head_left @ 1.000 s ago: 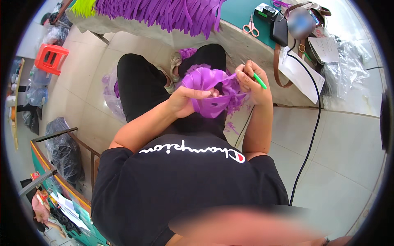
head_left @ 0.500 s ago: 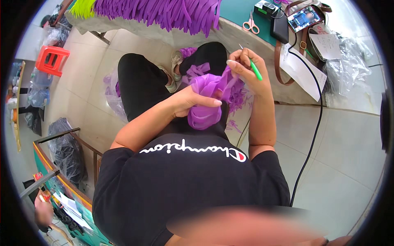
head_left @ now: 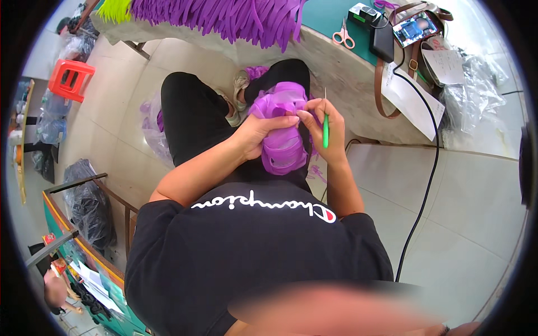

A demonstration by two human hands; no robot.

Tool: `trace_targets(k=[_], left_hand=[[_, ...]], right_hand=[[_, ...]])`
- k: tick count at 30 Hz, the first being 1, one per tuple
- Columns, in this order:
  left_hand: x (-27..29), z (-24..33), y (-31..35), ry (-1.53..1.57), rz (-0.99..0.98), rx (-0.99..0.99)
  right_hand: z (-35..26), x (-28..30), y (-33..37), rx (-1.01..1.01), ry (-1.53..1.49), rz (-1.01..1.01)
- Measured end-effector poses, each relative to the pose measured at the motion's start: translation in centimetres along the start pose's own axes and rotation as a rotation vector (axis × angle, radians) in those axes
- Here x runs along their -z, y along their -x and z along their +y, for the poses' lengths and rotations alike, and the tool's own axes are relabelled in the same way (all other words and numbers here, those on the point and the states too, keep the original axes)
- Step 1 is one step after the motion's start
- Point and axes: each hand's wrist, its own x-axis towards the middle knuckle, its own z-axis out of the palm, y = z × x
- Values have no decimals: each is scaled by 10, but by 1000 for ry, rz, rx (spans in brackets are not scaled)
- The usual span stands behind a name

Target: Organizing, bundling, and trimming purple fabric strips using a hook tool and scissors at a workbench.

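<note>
A bundle of thin, sheer purple strips (head_left: 284, 155) rests over my lap. My left hand (head_left: 260, 133) is closed on it from the left, thumb on top. At its right side my right hand (head_left: 328, 120) pinches a bit of the purple material, fingertips close to my left thumb. That same hand also keeps a slim tool with a green handle (head_left: 325, 134) against the fingers. Its thin metal tip points away from me; the exact shape of the tip is too small to tell.
A table beyond my knees bears a long purple fringe (head_left: 224, 19), orange-handled scissors (head_left: 343, 36), a phone (head_left: 413, 29) and a strapped bag. A black cable (head_left: 421, 210) runs down on the right. On the left stand a red stool (head_left: 72, 80) and a dark plastic bag (head_left: 89, 207).
My right hand has come down and in toward my left hand, and the green-handled tool has turned more upright. The strips stretched between the hands are now gathered into the bundle.
</note>
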Motion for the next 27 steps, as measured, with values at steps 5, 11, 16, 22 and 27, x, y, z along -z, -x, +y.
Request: trace_targets(k=[5,11,16,22,27], left_hand=[[0,2,1,-267,22,-183],[9,-4,-6,-318,54,-222],[13,-8,-11,-293,36,-314],[15,-10,-11,-166,-23,-287],[18,-13,-12,-126,-5,-304]], right_hand=[[1,1,0,-3,-37,-55],[7,1,0,-125,-198,-69],[7,1,0,-132,-133,-37],[1,-2,4,30,4,34],[4,-12,10,8,11,89]])
